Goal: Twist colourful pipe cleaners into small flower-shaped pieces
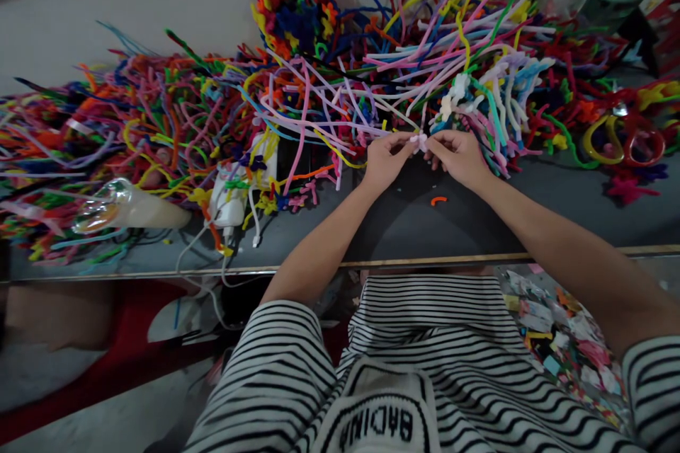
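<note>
Between my hands, just above the dark grey table [478, 216], is a small pale pink pipe-cleaner flower [419, 142]. My left hand [389, 156] pinches it from the left, thumb and forefinger pressed together. From the other side, my right hand [457, 156] grips it between thumb and fingertips. A thin pale stem seems to rise from it toward the pile behind. Below my hands lies a short bent orange pipe-cleaner piece [438, 200]. Just beyond my right hand is a bunch of white, blue and pink pipe-cleaner flowers [502, 95].
A long heap of loose pipe cleaners [180, 106] runs along the wall. Scissors with red and yellow handles [605, 141] lie at right. At left are a white charger [228, 202] with cables and a plastic-wrapped bundle [132, 209]. Scraps [563, 340] fill the floor area below right.
</note>
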Demonstrator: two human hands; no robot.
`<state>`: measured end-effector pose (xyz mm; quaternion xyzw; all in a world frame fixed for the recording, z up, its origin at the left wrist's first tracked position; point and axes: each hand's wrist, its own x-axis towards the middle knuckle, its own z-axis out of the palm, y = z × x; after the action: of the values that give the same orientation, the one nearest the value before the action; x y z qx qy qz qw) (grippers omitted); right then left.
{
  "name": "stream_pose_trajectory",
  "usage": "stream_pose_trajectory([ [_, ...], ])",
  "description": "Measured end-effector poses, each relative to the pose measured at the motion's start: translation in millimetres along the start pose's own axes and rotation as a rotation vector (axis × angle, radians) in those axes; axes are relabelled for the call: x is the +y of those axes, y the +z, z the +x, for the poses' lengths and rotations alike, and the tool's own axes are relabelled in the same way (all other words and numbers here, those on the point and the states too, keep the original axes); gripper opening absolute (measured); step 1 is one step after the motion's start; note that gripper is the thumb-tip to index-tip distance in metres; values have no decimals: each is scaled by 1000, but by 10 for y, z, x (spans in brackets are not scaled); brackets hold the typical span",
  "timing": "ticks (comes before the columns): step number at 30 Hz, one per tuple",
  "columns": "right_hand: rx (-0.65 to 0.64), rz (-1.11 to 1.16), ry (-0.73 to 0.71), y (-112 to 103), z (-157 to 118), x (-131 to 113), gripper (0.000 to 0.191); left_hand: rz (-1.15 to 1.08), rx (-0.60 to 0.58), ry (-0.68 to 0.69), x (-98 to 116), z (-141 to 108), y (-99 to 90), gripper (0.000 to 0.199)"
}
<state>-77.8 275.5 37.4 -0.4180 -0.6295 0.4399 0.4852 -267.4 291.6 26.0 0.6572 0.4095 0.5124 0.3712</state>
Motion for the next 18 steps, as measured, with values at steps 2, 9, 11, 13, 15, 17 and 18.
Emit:
stream_pose_trajectory([
  [2,-54,41,1,4,-15,-50,49,-40,6,-15,-13,9,-3,31],
  [9,-42,77,-30,22,-24,-71,53,-126,58,-76,-36,28,22,38],
  [11,-24,71,-34,23,-23,-59,52,-136,49,-71,-34,24,27,37],
  [13,8,50,-47,15,-23,-47,49,-139,29,-62,-34,16,28,36],
  [15,48,26,-71,-1,-23,-33,45,-136,8,-57,-39,6,27,36],
  [17,77,10,-93,-20,-21,-19,42,-127,-12,-54,-47,-2,25,36],
  [18,82,5,-100,-29,-19,-14,41,-123,-19,-54,-50,-4,23,36],
])
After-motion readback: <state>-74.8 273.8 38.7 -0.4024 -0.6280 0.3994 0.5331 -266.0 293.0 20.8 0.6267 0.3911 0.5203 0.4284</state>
